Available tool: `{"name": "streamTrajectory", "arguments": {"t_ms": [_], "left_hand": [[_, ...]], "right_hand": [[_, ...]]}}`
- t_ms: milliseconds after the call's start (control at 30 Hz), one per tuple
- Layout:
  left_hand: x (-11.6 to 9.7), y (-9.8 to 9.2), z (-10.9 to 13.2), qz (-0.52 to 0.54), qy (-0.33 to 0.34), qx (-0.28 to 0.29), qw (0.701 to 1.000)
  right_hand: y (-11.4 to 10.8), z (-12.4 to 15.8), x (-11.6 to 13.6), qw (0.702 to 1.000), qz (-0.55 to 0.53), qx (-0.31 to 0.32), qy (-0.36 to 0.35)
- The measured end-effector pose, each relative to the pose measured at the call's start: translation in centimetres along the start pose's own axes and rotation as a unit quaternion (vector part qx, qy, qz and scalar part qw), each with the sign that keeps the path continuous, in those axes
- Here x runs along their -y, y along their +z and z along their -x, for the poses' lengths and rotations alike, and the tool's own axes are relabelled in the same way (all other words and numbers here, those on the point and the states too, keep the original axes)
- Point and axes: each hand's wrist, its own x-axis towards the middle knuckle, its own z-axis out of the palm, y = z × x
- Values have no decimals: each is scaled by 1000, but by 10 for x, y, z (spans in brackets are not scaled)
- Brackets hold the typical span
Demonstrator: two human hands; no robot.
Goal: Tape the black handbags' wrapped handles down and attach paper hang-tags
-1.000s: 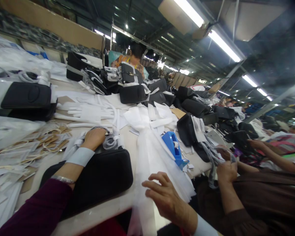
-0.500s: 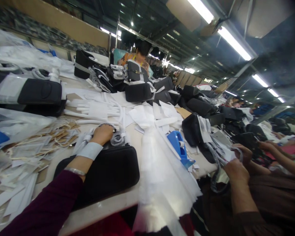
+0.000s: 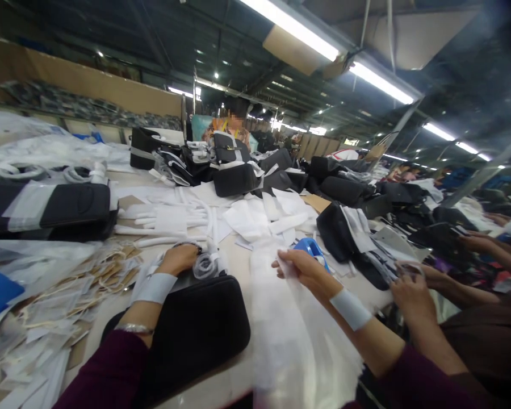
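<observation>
My left hand (image 3: 180, 258) is closed over the far edge of a black bag (image 3: 200, 326) lying on its side, its fingertips partly hidden. Close by that hand sits a coil of plastic-wrapped strap (image 3: 205, 266). My right hand (image 3: 300, 267) pinches the far end of a translucent plastic bag (image 3: 281, 341), one of a stack lying to the right of the black bag and hanging towards me. Just beyond my right hand is a blue tape dispenser (image 3: 310, 247), partly covered by it.
White padding sticks (image 3: 170, 221) and paper sheets (image 3: 249, 218) lie further back. Stringed tags (image 3: 97, 275) are heaped at left, near another black bag (image 3: 76, 204). A co-worker's hands (image 3: 413, 289) work at right beside a black bag (image 3: 338, 230). More bags are piled behind.
My right hand has come into view from the right and taken hold of the plastic bag's far end. My left hand stays on the black bag. The view has tilted upward.
</observation>
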Motion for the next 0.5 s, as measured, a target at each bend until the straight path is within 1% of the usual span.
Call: {"name": "streamTrajectory", "arguments": {"t_ms": [33,100,233,300,400,433,500], "left_hand": [[2,0,-1,7,2,2,1000],[6,-1,-2,24,6,3,1000],[16,-2,-3,61,10,-2,998],[22,-4,-3,78,14,-9,997],[29,-9,1,98,20,-23,995],[31,-11,3,103,22,-28,994],[34,-15,8,114,27,-38,992]], "right_hand": [[14,-16,3,999,-31,-7,5],[35,-43,3,998,-61,-34,-4],[64,-81,-7,992,-99,-68,-28],[80,-98,-9,987,-122,-93,-54],[112,-115,-9,977,-139,-118,-108],[125,-116,-10,977,-135,-111,-119],[151,-113,-15,983,-110,-67,-128]]}}
